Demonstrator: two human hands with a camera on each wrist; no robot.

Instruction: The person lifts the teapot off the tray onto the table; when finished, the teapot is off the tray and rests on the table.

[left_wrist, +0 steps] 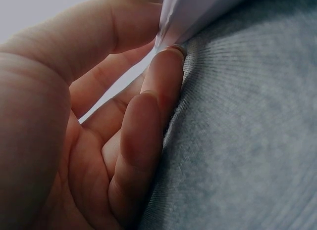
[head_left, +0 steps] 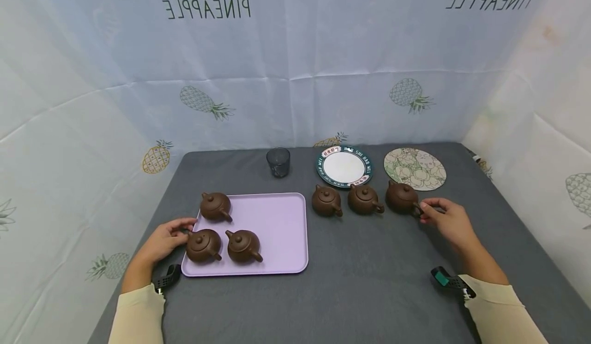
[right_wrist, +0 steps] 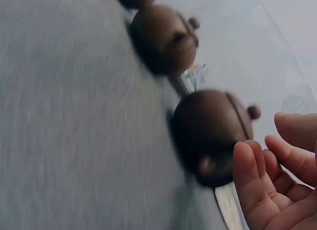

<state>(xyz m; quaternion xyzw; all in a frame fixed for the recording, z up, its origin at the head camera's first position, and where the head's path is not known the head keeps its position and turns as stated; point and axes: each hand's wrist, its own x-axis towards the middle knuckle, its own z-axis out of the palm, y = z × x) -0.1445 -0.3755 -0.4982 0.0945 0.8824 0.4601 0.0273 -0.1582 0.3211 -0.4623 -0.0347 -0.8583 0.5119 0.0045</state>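
On the left of the head view, my left hand (head_left: pixel 162 239) is at the left edge of a lilac tray (head_left: pixel 281 233). The left wrist view shows the thumb and fingertips pinching the tray's rim (left_wrist: pixel 171 17). Three brown teapots (head_left: pixel 243 245) sit on that tray. My right hand (head_left: pixel 450 223) is beside the handle of a brown teapot (head_left: pixel 401 197), the rightmost of three standing in a row on the table. In the right wrist view, its thumb and fingers are apart, near the handle of this teapot (right_wrist: pixel 210 126), without a visible grip on it.
Two more teapots (head_left: pixel 326 201) stand between the tray and the rightmost teapot. Behind them lie a green-rimmed plate (head_left: pixel 343 167) and a round patterned mat (head_left: pixel 417 167). A dark glass cup (head_left: pixel 278 161) stands at the back. Pineapple-print cloth (head_left: pixel 286 102) hangs behind the grey table (head_left: pixel 360 282).
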